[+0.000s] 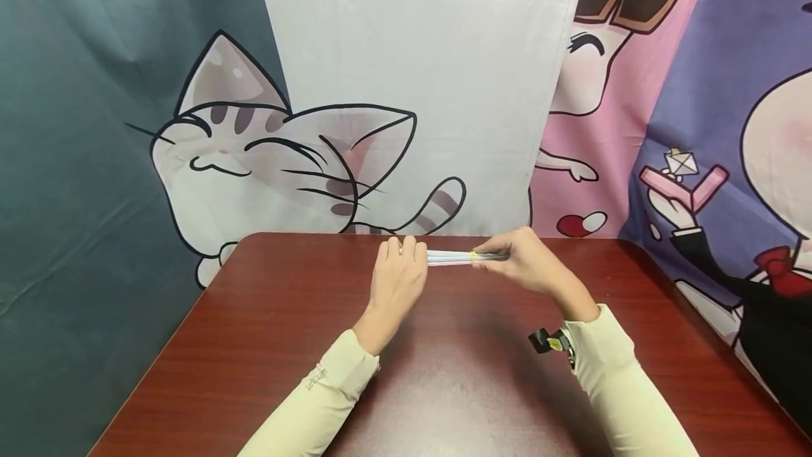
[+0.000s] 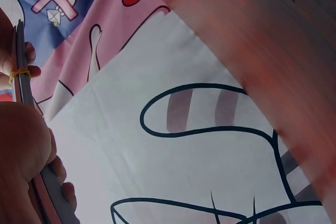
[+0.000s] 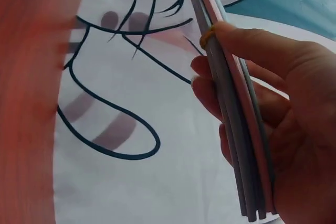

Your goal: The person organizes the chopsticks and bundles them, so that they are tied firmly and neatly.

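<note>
A bundle of long, thin straw-like sticks (image 1: 449, 257), greyish and pink, is held level above the far part of the table. A yellow rubber band (image 1: 474, 257) circles it. My left hand (image 1: 401, 270) grips the left part, its fingers curled over and hiding that end. From the right, my right hand (image 1: 526, 259) holds the other part between thumb and fingers. In the right wrist view, the thumb touches the band (image 3: 208, 36), and the stick ends (image 3: 254, 214) show beside the palm. The left wrist view shows the bundle (image 2: 55, 192) passing under the left hand.
A dark red wooden table (image 1: 304, 302) lies below both hands. Behind it hangs a cloth backdrop (image 1: 419, 34) printed with a cartoon cat and figures, close to the table's far edge. A small black device (image 1: 547, 341) is strapped at the right wrist.
</note>
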`<state>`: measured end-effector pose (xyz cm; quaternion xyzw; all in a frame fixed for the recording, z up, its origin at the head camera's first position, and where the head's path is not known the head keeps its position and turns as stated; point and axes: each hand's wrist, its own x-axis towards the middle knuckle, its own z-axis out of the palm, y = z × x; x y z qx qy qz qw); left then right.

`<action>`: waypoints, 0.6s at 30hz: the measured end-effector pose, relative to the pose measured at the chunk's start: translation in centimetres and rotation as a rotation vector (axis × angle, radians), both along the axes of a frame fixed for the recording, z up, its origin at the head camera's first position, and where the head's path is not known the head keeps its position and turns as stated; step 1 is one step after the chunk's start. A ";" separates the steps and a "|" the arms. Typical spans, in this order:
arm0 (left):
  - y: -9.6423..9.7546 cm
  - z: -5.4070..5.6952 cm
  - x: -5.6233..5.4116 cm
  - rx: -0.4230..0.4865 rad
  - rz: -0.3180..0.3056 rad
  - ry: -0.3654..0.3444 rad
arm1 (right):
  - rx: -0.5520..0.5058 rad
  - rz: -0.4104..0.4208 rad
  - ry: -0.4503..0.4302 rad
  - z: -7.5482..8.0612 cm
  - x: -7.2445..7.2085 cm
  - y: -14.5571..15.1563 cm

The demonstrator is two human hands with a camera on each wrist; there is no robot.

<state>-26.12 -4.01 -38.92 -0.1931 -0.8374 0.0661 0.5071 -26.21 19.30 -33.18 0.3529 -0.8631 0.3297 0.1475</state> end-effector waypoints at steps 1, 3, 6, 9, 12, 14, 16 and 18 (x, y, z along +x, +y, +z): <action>0.1 0.0 0.0 0.006 0.002 0.000 | -0.006 0.009 0.009 0.1 0.0 -0.1; 0.3 0.0 0.1 0.002 0.000 -0.005 | -0.003 0.038 0.022 0.0 -0.2 -0.6; 0.8 0.0 0.2 -0.018 -0.001 -0.009 | 0.004 0.051 0.016 -0.1 -0.2 -1.4; 1.1 0.0 0.3 -0.044 0.016 -0.028 | 0.000 0.044 -0.030 0.2 0.0 -1.3; 0.8 0.1 0.3 -0.024 0.044 -0.049 | -0.018 0.016 -0.067 0.5 -0.1 -0.3; 0.4 0.2 0.2 -0.012 0.057 -0.060 | -0.021 -0.006 -0.073 0.6 -0.2 0.5; 0.0 0.4 0.2 -0.007 0.061 -0.064 | -0.033 -0.017 -0.069 0.4 -0.3 1.3; -0.2 0.4 0.2 -0.010 0.061 -0.068 | -0.030 -0.018 -0.049 0.2 -0.4 1.7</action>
